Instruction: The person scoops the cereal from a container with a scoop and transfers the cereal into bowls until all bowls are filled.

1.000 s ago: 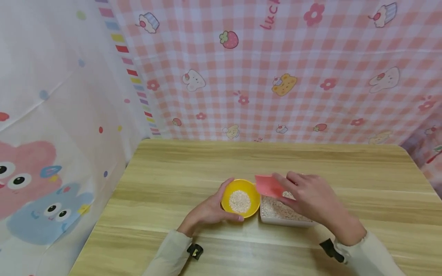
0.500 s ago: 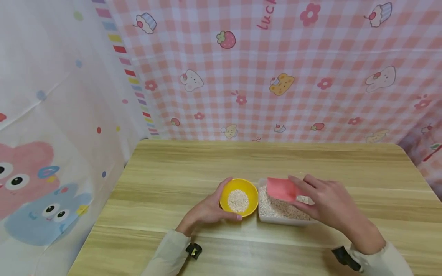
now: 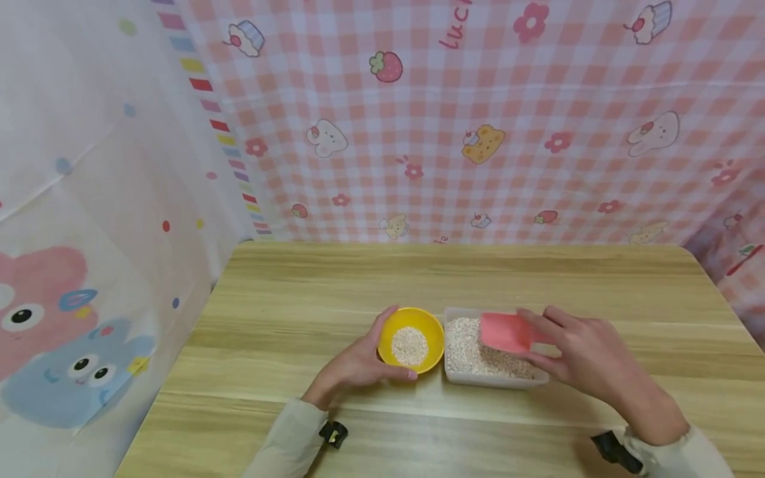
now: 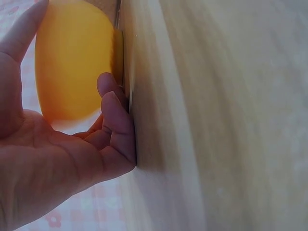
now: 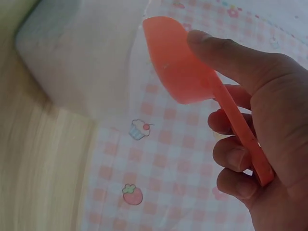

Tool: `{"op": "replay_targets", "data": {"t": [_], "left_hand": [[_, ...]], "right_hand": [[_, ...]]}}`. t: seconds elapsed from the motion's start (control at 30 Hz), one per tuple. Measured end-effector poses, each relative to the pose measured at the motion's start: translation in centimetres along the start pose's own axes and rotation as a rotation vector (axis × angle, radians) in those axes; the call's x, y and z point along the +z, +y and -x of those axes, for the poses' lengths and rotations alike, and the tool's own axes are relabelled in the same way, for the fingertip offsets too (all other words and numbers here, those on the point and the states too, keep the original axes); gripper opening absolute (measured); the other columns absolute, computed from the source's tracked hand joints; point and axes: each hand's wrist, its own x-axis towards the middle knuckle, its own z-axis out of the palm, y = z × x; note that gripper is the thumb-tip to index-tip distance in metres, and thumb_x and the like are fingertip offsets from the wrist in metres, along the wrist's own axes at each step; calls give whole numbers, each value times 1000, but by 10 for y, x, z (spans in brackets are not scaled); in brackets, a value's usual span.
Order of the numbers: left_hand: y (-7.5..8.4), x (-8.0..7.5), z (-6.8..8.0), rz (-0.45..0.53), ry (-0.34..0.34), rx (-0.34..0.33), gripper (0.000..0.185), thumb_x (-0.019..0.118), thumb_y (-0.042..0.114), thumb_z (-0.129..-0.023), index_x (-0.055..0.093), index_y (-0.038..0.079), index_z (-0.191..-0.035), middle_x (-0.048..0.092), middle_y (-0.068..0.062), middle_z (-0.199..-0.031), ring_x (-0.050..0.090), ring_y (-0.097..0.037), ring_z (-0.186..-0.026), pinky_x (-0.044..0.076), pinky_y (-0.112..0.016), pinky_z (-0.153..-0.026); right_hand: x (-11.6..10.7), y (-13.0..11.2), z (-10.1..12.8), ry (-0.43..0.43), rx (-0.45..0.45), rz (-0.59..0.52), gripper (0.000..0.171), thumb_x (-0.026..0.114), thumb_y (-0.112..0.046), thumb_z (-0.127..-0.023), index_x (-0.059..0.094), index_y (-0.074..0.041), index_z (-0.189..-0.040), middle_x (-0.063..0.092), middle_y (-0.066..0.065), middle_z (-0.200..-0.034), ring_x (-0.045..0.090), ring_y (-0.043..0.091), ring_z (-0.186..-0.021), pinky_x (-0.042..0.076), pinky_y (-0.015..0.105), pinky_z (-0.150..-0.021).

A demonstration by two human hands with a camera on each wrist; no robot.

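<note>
My left hand [image 3: 361,362] grips a yellow bowl [image 3: 435,337] on the table, with a small heap of pale grain, like oats [image 3: 409,346], inside. In the left wrist view, the thumb lies against the side of the bowl [image 4: 72,57] and the other fingers curl by its base. A pink scoop [image 3: 505,332] is held above the white box [image 3: 490,381] by my right hand [image 3: 588,352]. Curled fingers wrap the scoop's handle [image 5: 243,130] in the right wrist view, the thumb near its head. More of the same grain [image 3: 469,348] fills the box; the scoop hides part of it.
The bowl stands close against the box's left side on a wooden table [image 3: 335,279]. Behind the table hangs a pink checked cloth [image 3: 358,106], and a white printed cloth [image 3: 119,219] hangs at the left. Each wrist wears a black strap [image 3: 333,434].
My right hand has moved the scoop right, from beside the bowl's rim to over the right part of the box. The left hand still holds the bowl in place.
</note>
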Motion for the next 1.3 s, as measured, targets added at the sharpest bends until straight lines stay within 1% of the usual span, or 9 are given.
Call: {"op": "replay_targets", "data": {"t": [0.27,0.37,0.43,0.53,0.7,0.9,1.07,1.17,1.3], "left_hand": [[1,1,1,-4,15,42,123,89,45,-70,7,28,-159,29,-13,-159,34,-35,-142,24,-59,-115],[1,2,1,-11,21,60,123,89,44,-70,6,25,-159,26,-12,-161,30,-34,-144,23,-59,-116],[2,2,3,-36,32,65,124,89,45,-70,7,24,-159,26,-13,-160,32,-34,-142,25,-59,-115],[4,2,6,-93,66,72,124,89,48,-69,8,24,-159,31,-16,-152,38,-34,-134,32,-59,-111],[13,4,10,-171,153,83,121,87,51,-69,11,25,-159,34,-18,-140,39,-33,-125,40,-57,-105],[26,7,15,-231,266,112,111,85,50,-73,18,26,-158,36,-15,-141,34,-31,-126,37,-54,-102],[38,11,16,-160,356,201,89,83,41,-79,37,21,-152,46,-12,-138,39,-28,-124,39,-49,-102],[47,16,16,-94,346,273,75,82,32,-82,46,16,-146,51,-12,-131,46,-31,-118,45,-48,-97],[55,24,12,-104,290,334,68,81,27,-84,50,10,-142,57,-12,-118,52,-30,-99,47,-34,-82]], "right_hand": [[-3,6,6,-105,42,13,80,24,-71,-94,71,-9,-114,56,-3,-79,29,-3,-51,25,20,-44],[-5,5,5,-163,66,20,65,55,-67,-89,71,-9,-115,58,-2,-80,32,-1,-51,27,21,-45],[-7,4,3,-195,83,29,59,78,-55,-79,71,-9,-115,58,-2,-80,32,0,-51,28,21,-45],[-9,2,1,-219,101,45,61,93,-32,-62,71,-8,-113,56,-2,-77,32,1,-51,27,21,-44],[-10,-1,-4,-244,117,79,58,93,-29,-62,71,-7,-111,53,-3,-74,31,3,-49,27,23,-43],[-11,-3,-8,-322,157,99,57,92,-29,-65,70,-5,-113,55,0,-76,36,6,-50,32,26,-42],[-9,-5,-11,-363,175,106,56,91,-29,-66,70,-6,-113,55,1,-76,38,8,-51,33,28,-42],[-7,-6,-12,-386,179,114,56,91,-30,-67,70,-7,-114,52,0,-73,37,8,-50,32,28,-42],[-2,-8,-14,-402,172,121,56,90,-29,-68,70,-8,-115,50,-2,-71,37,9,-51,31,27,-42]]}}
